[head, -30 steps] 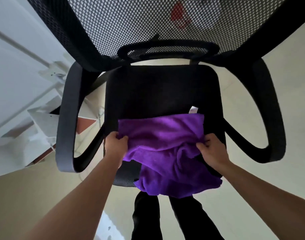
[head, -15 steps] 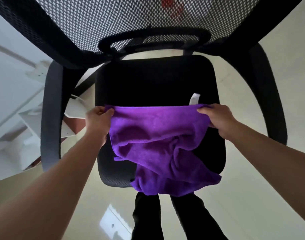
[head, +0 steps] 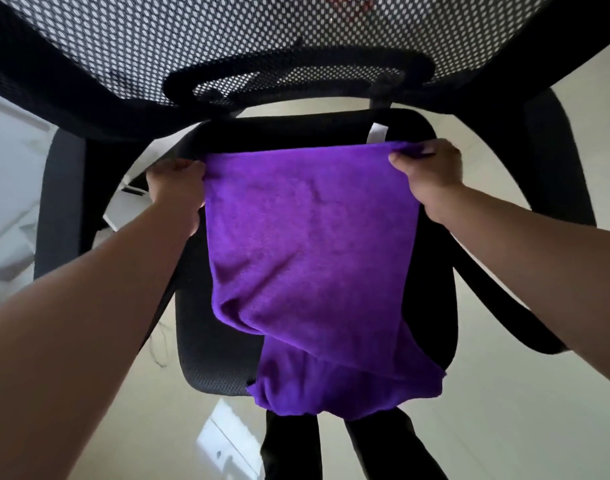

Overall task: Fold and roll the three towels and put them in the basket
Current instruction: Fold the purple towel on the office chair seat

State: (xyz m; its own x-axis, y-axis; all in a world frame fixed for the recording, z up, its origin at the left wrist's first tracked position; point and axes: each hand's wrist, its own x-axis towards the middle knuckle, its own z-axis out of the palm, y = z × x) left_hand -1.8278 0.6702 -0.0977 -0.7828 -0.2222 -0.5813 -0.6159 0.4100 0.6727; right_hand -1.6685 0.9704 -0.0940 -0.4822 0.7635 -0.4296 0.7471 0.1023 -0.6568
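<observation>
Purple plush towel [head: 307, 244] fills the middle of the view, stretched between my two hands over the black seat [head: 206, 341] of an office chair. My left hand [head: 175, 188] grips the towel's top corner at 10 o'clock. My right hand [head: 431, 174] pinches the opposite top corner at 2 o'clock, thumb on the near face. The top edge runs taut and nearly straight between the two grips. From there the cloth hangs toward 6 o'clock. Its upper half is smooth, and its bottom is bunched and lapped over itself where it drapes past the seat's front rim. A small white tag [head: 377, 133] stands up from the top edge at 1 o'clock, just beside my right hand; I can read no writing on it. The chair's mesh backrest [head: 227, 39] spans 12 o'clock.
</observation>
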